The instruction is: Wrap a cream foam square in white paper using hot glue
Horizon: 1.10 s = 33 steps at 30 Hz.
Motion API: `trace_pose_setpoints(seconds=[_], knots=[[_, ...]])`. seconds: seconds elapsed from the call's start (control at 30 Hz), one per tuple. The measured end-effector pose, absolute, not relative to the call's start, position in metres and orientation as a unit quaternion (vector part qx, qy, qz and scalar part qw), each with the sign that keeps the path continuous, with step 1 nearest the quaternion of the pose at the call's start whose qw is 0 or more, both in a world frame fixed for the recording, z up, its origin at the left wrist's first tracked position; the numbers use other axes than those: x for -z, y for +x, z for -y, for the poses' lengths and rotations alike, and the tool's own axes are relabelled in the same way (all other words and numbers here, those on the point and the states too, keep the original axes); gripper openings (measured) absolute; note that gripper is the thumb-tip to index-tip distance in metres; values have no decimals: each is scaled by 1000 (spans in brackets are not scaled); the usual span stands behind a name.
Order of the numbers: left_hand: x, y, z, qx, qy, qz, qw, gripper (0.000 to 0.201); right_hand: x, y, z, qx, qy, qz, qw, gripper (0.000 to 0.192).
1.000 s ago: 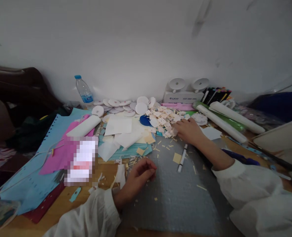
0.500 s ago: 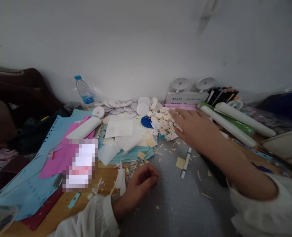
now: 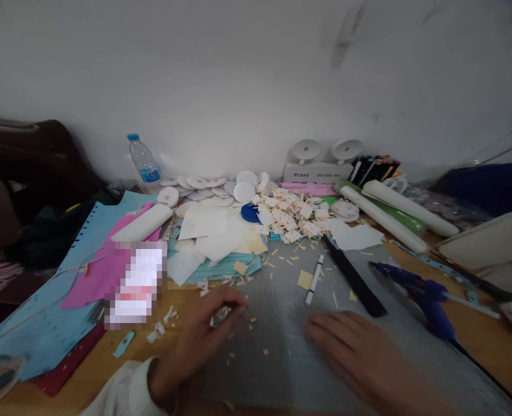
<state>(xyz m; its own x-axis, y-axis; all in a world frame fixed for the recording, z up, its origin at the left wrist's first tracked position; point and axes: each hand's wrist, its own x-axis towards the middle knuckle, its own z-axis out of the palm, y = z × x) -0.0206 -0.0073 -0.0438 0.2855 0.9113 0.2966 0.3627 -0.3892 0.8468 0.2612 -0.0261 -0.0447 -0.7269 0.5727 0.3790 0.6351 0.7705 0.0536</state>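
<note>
My left hand point(image 3: 197, 341) lies at the left edge of the grey cutting mat point(image 3: 282, 352), with thumb and fingers pinched on a small pale scrap point(image 3: 219, 316). My right hand point(image 3: 353, 349) hovers palm down over the mat's near part, blurred, fingers apart and holding nothing. Beyond it lie a white pen point(image 3: 314, 279), a yellow paper square point(image 3: 304, 279) and a long black ruler-like strip point(image 3: 353, 276). A heap of small cream squares point(image 3: 291, 216) sits at the mat's far edge, well away from both hands.
A blue glue gun point(image 3: 423, 292) with its cord lies right of the mat. White rolls point(image 3: 390, 208), a marker set point(image 3: 374, 167), white discs point(image 3: 212, 188) and a water bottle point(image 3: 143, 164) line the wall. Pink paper point(image 3: 100, 271) and blue paper point(image 3: 48, 315) cover the left.
My right hand has drawn back from the heap of cream squares to the near part of the mat. My left hand shifted slightly left and forward, its fingers now pinching.
</note>
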Motion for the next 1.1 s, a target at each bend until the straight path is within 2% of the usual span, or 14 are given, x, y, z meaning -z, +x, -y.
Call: trace_pose_setpoints(seconds=[0.1, 0.2, 0.4, 0.57, 0.73, 0.97, 1.1], knots=[[41, -33, -1, -421, 687, -488, 337, 10, 62, 275, 20, 82, -355, 919, 150, 32], [43, -43, -15, -422, 701, -519, 247, 13, 79, 279, 14, 63, -381, 911, 144, 37], [50, -53, -47, -393, 733, -541, 124, 18, 95, 284, 12, -4, -449, 871, 201, 28], [56, -52, -71, -327, 775, -533, 84, 26, 101, 290, 8, 23, -521, 823, 227, 27], [60, -59, -81, -289, 779, -552, 70, 17, 108, 291, 6, 75, -566, 786, 237, 30], [40, -67, -86, -379, 696, -609, 41, 22, 85, 279, 4, 77, -550, 808, 200, 29], [19, -65, -86, -463, 632, -619, 57, 22, 68, 267, -13, 66, -532, 833, 137, 33]])
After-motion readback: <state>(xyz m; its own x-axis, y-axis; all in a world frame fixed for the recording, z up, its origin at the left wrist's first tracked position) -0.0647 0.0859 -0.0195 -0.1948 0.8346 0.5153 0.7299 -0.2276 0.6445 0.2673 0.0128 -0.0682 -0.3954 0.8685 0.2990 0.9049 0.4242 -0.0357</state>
